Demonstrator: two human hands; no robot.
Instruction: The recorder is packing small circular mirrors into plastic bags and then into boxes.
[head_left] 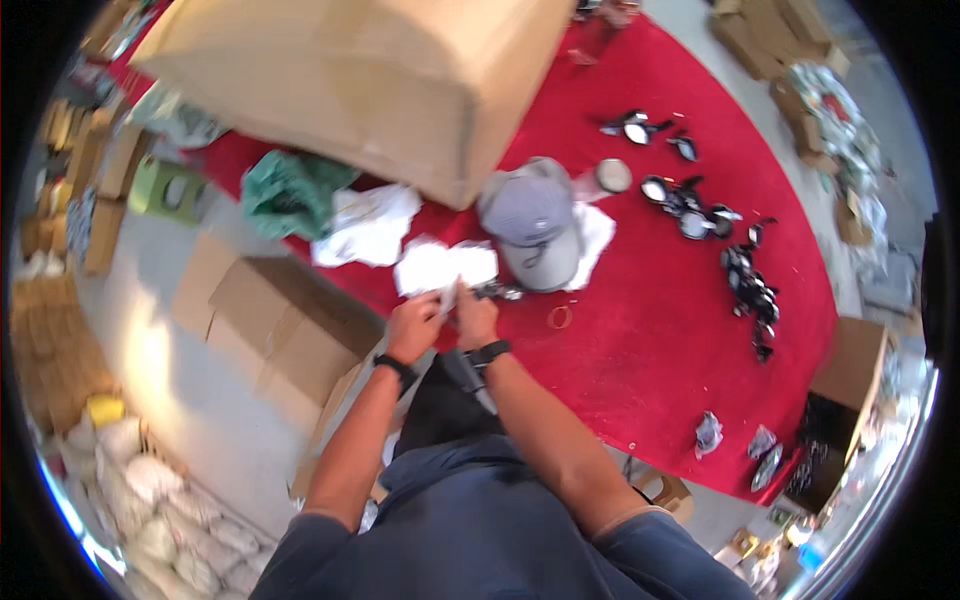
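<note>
Two hands meet at the centre of the frame, above the near edge of a red tabletop [640,330]. The left hand [414,327] and the right hand [477,318] are both closed on a small white packet [447,296] held between them, fingers pinched on its lower end. Its long axis runs roughly upright in the frame, pointing away from the body toward a crumpled white wrapper [445,265] just above. Both hands are equally near the packet. A grey cap [535,222] lies right of the wrapper, and a large cardboard box [370,80] fills the upper left. Open red surface extends to the lower right; dark small parts [750,290] lie well apart at right.
</note>
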